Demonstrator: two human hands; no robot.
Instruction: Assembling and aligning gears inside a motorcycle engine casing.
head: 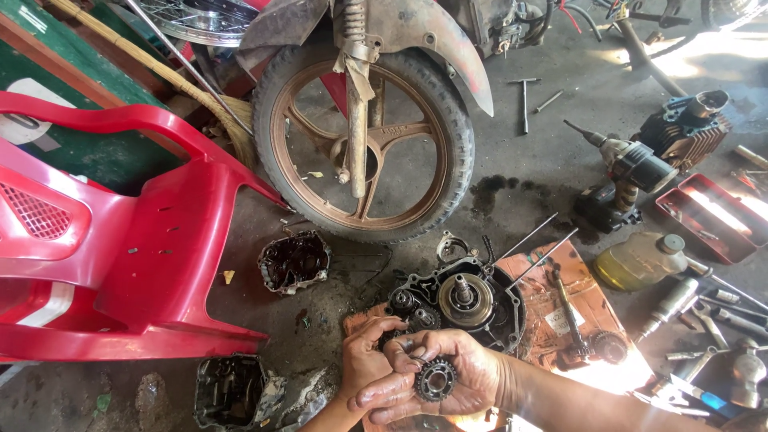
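A red plastic chair [120, 240] lies tipped on the concrete floor [528, 160] beside a motorcycle wheel [364, 144]. Nearer the person sits an open engine case [460, 300]. Just below it, the right hand [452, 380] has its grip closed around a small dark gear [435, 379], fingers curled over its rim; the left hand [364, 364] grips its left side, fingers narrow.

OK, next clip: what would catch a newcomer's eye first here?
Probably the greasy hands at the bottom centre: the right hand and left hand hold a small gear together, just below an opened engine case on the floor. Behind it stands a dusty wheel at top centre, and an overturned red chair fills the left side.
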